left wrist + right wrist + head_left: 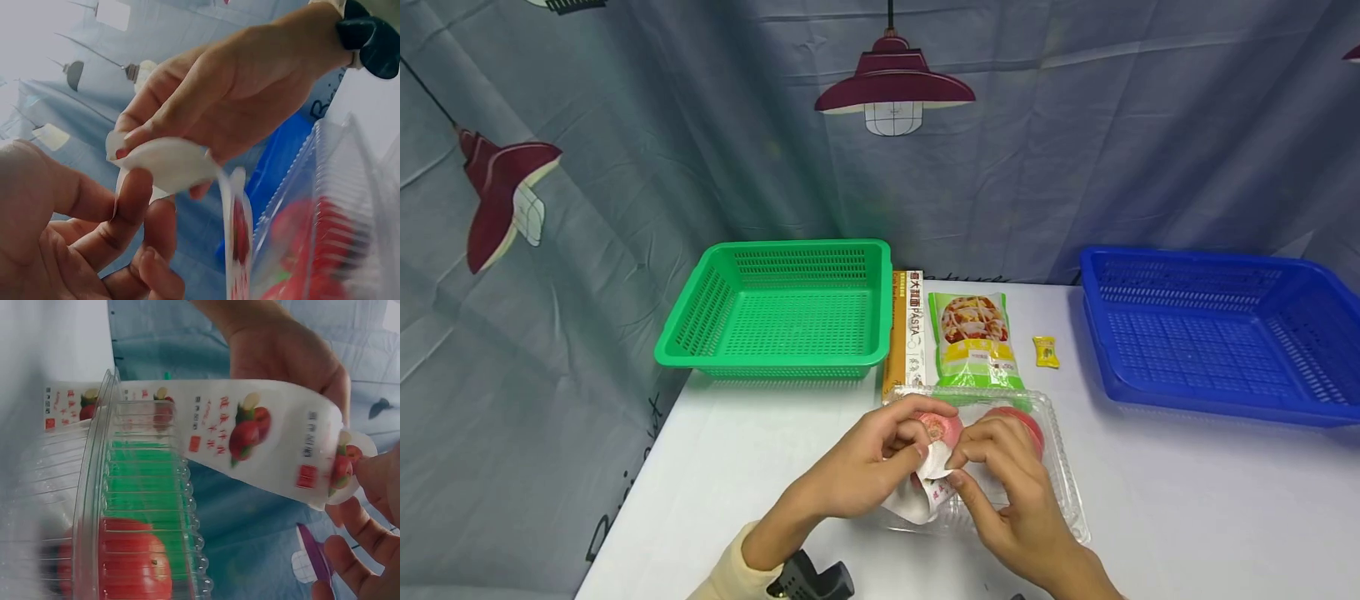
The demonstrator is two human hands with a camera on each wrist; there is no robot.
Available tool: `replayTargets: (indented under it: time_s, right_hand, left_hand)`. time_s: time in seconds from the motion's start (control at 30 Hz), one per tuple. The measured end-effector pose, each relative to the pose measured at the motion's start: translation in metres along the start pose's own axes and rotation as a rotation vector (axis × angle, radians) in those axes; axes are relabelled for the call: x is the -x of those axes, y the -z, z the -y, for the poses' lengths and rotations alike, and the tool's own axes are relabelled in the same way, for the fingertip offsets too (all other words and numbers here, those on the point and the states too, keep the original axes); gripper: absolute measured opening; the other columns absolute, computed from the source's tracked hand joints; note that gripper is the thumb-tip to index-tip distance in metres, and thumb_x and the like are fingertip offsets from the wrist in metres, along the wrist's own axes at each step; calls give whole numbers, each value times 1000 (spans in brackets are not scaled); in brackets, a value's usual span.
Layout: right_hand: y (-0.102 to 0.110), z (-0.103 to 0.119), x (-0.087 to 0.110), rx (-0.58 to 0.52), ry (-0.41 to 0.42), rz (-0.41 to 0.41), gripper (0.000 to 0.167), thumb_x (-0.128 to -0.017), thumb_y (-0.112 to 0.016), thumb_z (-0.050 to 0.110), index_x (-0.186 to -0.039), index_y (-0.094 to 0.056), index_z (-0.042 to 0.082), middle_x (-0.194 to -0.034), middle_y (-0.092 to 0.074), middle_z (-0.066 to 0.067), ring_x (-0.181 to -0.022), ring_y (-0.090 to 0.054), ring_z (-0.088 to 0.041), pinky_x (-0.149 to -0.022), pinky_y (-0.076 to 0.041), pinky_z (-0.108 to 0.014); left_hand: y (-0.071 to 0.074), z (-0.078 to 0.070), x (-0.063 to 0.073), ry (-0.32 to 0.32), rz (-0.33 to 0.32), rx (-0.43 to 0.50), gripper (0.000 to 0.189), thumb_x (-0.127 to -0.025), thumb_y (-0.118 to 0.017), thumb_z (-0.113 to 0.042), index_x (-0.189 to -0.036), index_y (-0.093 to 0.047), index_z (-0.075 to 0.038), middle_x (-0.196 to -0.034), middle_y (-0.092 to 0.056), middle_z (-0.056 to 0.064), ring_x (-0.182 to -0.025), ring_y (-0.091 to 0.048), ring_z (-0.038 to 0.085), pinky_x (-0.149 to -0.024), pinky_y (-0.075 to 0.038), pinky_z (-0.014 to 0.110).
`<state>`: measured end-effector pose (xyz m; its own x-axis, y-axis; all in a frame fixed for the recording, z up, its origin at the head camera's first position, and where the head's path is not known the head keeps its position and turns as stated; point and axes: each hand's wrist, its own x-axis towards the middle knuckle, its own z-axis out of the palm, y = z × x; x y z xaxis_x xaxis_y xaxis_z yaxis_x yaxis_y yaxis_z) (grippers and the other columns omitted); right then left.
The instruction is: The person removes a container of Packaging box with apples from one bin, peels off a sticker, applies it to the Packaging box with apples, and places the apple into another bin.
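A white paper strip of stickers (250, 437), printed with red apples and red lettering, is stretched between the two hands above the box. My left hand (872, 462) pinches the strip near its bent end. From the other side my right hand (1011, 492) pinches a rounded sticker (344, 465) that stands out past the bend. Beneath both hands sits a clear plastic box (1067, 467). Red round fruits show in it, one fruit (942, 427) at the left and another fruit (1030, 429) at the right, partly covered by the fingers.
Behind the box lie a pasta box (914, 325), a green food bag (976, 333) and a small yellow packet (1045, 352). A green basket (775, 367) stands at the back left, a blue basket (1225, 404) at the right. Grey curtain (1037, 167) hangs behind the white table.
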<state>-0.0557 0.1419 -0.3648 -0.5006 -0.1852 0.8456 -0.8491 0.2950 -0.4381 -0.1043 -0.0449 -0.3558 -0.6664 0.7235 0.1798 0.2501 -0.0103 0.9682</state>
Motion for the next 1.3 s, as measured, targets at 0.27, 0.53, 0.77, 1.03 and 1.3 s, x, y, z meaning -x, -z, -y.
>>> replayTargets:
  time_s: [0.27,0.53,0.77,1.03,1.3]
  right_hand:
    - [6,-3,4,-77,26,-56,16,-97,-62,10,-85,-61,-1,-88,-59,-8,-89,-51,-24,-90,-38,-29]
    - [7,0,-2,-102,39,-108,23,-98,-60,9,-81,-58,-6,-85,-58,-10,-92,-52,-23,-95,-38,-31]
    - [8,-1,-4,-104,0,-105,22,-98,-60,9,-81,-58,-5,-82,-58,-10,-95,-52,-21,-98,-38,-32]
    - [12,-10,6,-40,-109,-83,17,-94,-67,12,-84,-66,-1,-80,-64,-7,-92,-55,-23,-93,-41,-28]
    - [18,-30,15,26,-170,-1,9,-89,-74,14,-87,-72,5,-82,-69,-3,-90,-58,-20,-90,-42,-24]
  left_hand:
    - [13,-9,3,-29,-117,-34,39,-98,-44,5,-134,-51,-9,-76,-57,5,-67,-58,23,-66,-52,33]
    - [30,-14,19,-38,-260,-90,40,-99,-45,5,-134,-53,-11,-75,-53,7,-64,-52,28,-66,-52,34]
    - [53,-9,43,-39,-381,-122,38,-99,-43,7,-134,-52,-5,-74,-52,10,-65,-55,27,-65,-52,34]
    - [77,-3,74,15,-564,-175,37,-98,-46,8,-132,-54,-3,-78,-59,12,-69,-60,27,-63,-47,30]
    - [93,4,103,86,-713,-260,38,-99,-44,8,-134,-54,-5,-76,-55,16,-70,-59,26,-63,-50,30]
